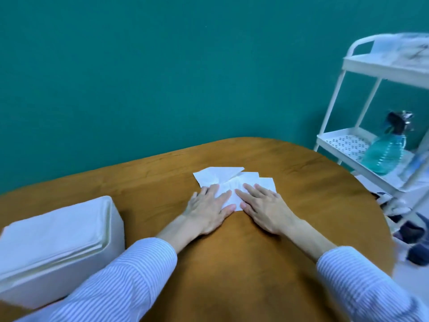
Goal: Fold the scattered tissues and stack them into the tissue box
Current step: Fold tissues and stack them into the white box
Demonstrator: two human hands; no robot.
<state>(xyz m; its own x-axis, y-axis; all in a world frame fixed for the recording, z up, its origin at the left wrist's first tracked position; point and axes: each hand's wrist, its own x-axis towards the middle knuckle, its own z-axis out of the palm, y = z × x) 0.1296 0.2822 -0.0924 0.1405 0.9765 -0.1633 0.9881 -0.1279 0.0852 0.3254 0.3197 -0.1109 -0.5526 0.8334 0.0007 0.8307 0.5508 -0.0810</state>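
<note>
Both hands are laid flat, palms down, fingers straight and slightly spread. The left hand (209,209) and the right hand (264,205) are pressed side by side on the near edge of the tissues (232,182), which are spread, overlapping, at the counter's (232,263) centre; nothing is gripped by either. Striped sleeves (130,275) are seen on both forearms. The tissue box (58,247), filled with stacked sheets, is set at 8 o'clock, partly cut off by the frame. The cart (362,145) at 2 o'clock is blurred.
</note>
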